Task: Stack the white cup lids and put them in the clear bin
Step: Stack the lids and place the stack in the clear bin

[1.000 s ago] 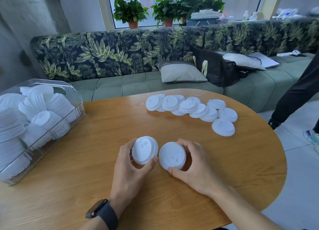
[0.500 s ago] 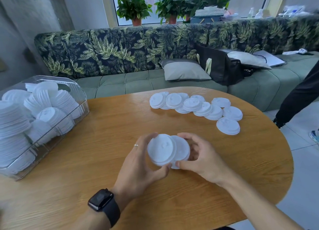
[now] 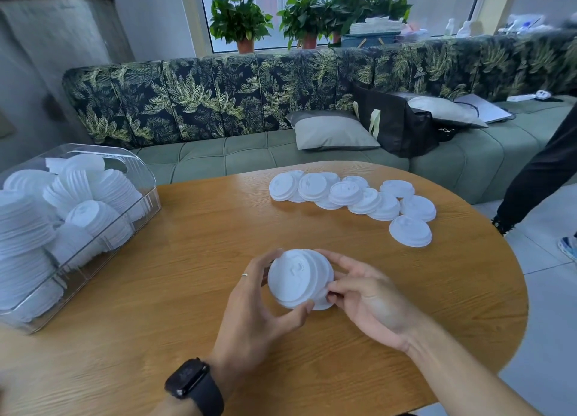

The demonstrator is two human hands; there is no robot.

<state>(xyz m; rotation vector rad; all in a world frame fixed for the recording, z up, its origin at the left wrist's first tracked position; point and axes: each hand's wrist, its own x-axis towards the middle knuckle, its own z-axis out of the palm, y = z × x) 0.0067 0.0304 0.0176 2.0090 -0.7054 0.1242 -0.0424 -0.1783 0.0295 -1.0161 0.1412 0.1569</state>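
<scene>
A small stack of white lids (image 3: 298, 278) is sitting tilted over the tabletop's (image 3: 187, 275) middle, with the left hand (image 3: 256, 309) curling round it and the right hand (image 3: 371, 300) pinching its right rim. Loose lids (image 3: 349, 195) are lying near the far edge. The half-filled clear bin (image 3: 148, 197) is standing at the left edge, and a sofa (image 3: 218, 159) is running behind.

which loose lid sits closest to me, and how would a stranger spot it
On the round wooden table, a row of loose white lids runs along the far side. At its right end, one lid sits nearer the person than all the others, its whole top uncovered.
</scene>
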